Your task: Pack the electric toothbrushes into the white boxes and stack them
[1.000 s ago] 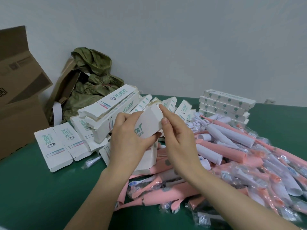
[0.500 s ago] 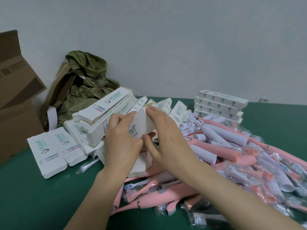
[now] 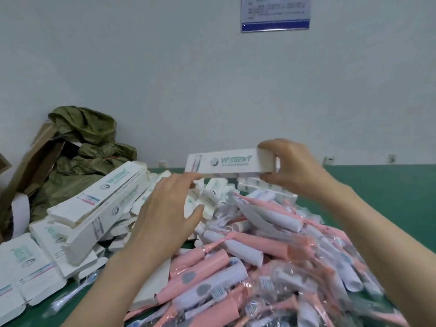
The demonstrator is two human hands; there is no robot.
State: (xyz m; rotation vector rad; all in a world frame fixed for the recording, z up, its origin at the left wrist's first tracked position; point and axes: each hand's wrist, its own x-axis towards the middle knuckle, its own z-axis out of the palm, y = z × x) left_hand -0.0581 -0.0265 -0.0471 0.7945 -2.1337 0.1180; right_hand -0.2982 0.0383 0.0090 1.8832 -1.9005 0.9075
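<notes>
1. White cardboard toothbrush box (image 3: 226, 165), closed and printed in green, is held level in the air above the far middle of the green bench (image 3: 389, 197).
2. Its right end sits in the right hand (image 3: 290, 166), fingers over the top and thumb underneath, curled round it.
3. The left hand (image 3: 165, 208) grips nothing. Its fingers are loosely spread, and one fingertip touches the box's lower left corner.
4. Just below lies the stack of closed white boxes (image 3: 266, 192), partly hidden. Stacking looks to be the step in hand, and the next move calls for lowering the box squarely onto that stack.
5. A heap of pink and white electric toothbrushes (image 3: 259, 256) in clear wrap crowds the near side.
6. Flat unfolded white cartons (image 3: 35, 267) fill the left edge, leaving open room only towards the right edge.
</notes>
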